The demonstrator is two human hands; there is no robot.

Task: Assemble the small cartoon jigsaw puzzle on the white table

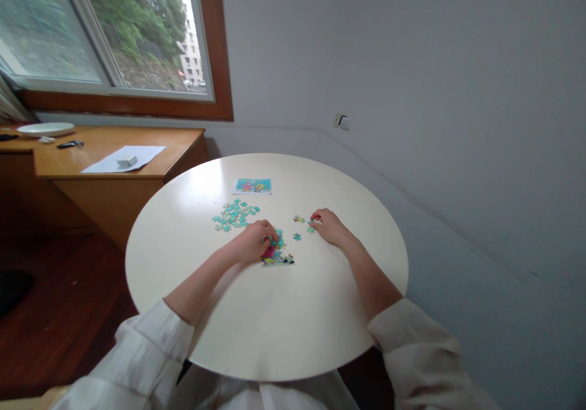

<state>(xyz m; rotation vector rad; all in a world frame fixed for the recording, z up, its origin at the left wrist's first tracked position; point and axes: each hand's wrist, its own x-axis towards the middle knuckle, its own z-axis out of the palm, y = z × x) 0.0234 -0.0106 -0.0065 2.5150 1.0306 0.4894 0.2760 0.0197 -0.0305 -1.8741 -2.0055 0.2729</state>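
A partly joined jigsaw puzzle (278,262), pink, teal and yellow, lies flat on the round white table (256,330). My left hand (251,241) rests over its upper left part, with curled fingers and thumb pressed on the pieces and hiding some of them. To the right, my right hand (330,227) has thumb and fingertips pinched on a small teal puzzle piece (311,229) at the table surface. Close by lie a loose yellowish piece (299,219) and a single teal piece (297,237).
A heap of teal puzzle pieces (233,215) lies left of my hands. Behind it is a picture card (253,186). A wooden desk (183,147) on the left bears a paper sheet (107,163), a small white box (127,161) and a white plate (46,129). A wall stands close on the right.
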